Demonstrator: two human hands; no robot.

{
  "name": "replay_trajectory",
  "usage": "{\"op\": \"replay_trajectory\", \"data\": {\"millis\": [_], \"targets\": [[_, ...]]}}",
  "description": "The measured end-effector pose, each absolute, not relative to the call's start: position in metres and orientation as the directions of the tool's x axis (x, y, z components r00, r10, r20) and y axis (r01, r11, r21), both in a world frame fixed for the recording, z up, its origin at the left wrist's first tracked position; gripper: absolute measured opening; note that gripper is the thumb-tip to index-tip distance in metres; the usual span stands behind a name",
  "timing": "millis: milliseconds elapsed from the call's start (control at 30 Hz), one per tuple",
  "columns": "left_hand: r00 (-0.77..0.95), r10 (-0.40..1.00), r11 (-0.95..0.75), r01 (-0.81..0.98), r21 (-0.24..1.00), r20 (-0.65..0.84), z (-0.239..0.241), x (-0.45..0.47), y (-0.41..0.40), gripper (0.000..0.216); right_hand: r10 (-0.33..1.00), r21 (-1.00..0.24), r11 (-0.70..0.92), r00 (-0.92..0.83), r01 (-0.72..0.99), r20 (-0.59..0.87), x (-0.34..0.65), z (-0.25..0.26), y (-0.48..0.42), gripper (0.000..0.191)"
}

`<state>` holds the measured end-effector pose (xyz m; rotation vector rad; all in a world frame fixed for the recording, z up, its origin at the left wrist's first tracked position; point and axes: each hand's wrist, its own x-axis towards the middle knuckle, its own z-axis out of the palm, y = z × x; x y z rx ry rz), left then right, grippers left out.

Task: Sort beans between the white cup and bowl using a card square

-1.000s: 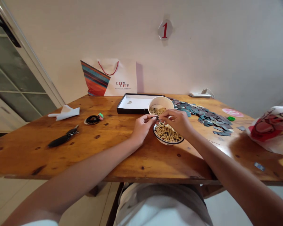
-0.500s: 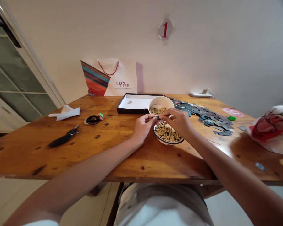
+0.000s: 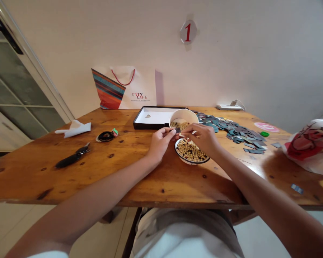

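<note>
My left hand (image 3: 160, 142) and my right hand (image 3: 201, 138) meet above a shallow bowl of pale beans (image 3: 191, 154) on the wooden table (image 3: 129, 172). Both hands are pinched together. Between their fingertips sits a small dark piece (image 3: 177, 130); my left fingers grip it and my right fingertips touch it. Just behind stands a taller white bowl (image 3: 183, 118) with beans inside.
An open black box with white inside (image 3: 154, 118) lies behind the bowls. Several dark puzzle pieces (image 3: 231, 132) spread to the right. A printed plastic bag (image 3: 309, 145) is at far right. Left lie a black tool (image 3: 71, 159), white paper (image 3: 74, 129), a black ring (image 3: 106, 136). A shopping bag (image 3: 123, 87) leans on the wall.
Both hands have lifted slightly and moved a little away from me, toward the taller white bowl, still pinched on the small dark piece.
</note>
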<state>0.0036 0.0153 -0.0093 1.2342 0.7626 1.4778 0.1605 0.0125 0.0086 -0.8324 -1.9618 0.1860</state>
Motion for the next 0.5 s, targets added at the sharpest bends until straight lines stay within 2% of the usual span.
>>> {"op": "replay_trajectory", "data": {"millis": [300,500], "targets": [[0.122,0.959,-0.204,-0.323,0.924,0.254,-0.0102,0.0087,0.0138,0.015,0.603,-0.421,0.755,-0.28,0.503,0.747,0.1605,0.0072,0.0132,0.011],[0.088,0.961,-0.218,-0.348,0.912,0.263,-0.0119,0.0089,0.0144,0.012,0.608,-0.419,0.754,-0.298,0.505,0.736,0.1603,0.0072,0.0136,0.009]]}}
